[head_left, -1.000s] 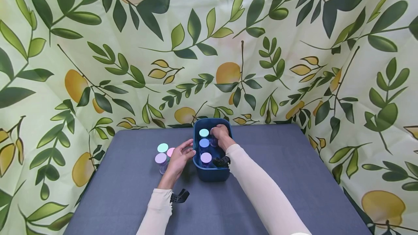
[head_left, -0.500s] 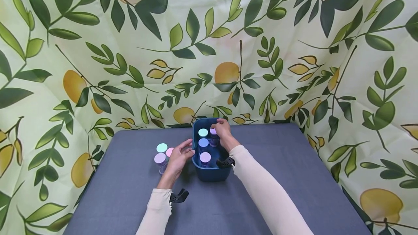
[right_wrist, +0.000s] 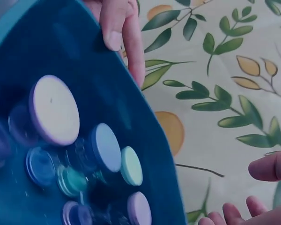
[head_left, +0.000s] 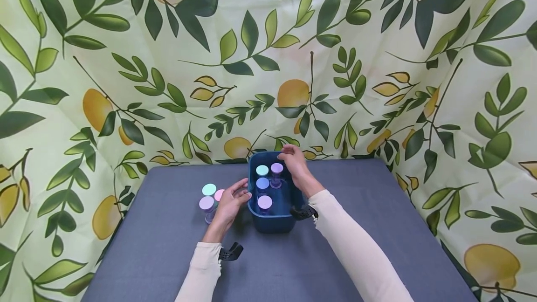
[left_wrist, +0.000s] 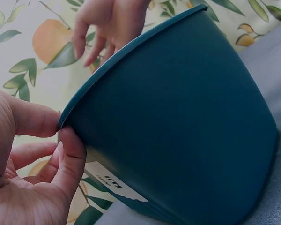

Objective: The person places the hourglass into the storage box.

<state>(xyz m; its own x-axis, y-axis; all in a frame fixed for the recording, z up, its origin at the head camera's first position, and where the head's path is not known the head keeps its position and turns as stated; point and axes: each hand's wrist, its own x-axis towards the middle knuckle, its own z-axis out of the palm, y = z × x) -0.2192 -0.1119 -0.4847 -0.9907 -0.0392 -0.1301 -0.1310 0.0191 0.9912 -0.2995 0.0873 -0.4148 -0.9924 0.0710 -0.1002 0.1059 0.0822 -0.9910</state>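
A dark blue bin (head_left: 272, 220) stands mid-table and holds several clear jars with pastel lids: mint (head_left: 262, 170), lilac (head_left: 277, 168), blue (head_left: 262, 183) and another lilac (head_left: 265, 202). My left hand (head_left: 240, 195) pinches the bin's left rim between thumb and finger; the left wrist view shows this grip (left_wrist: 61, 136) on the bin wall (left_wrist: 187, 126). My right hand (head_left: 290, 155) hovers open and holds nothing above the bin's far right corner, just clear of the lilac-lidded jar. In the right wrist view its fingers (right_wrist: 124, 28) hang over the jars (right_wrist: 54, 110).
Three more jars stand on the grey table (head_left: 377, 227) left of the bin: mint lid (head_left: 209, 189), pink lid (head_left: 219, 195), lilac lid (head_left: 206, 203). A leaf-and-lemon curtain (head_left: 268, 59) closes off the back and both sides.
My right hand let go of the lilac-lidded jar at the bin's far right and rose up and to the right, out of the bin. The left hand kept its hold on the rim.
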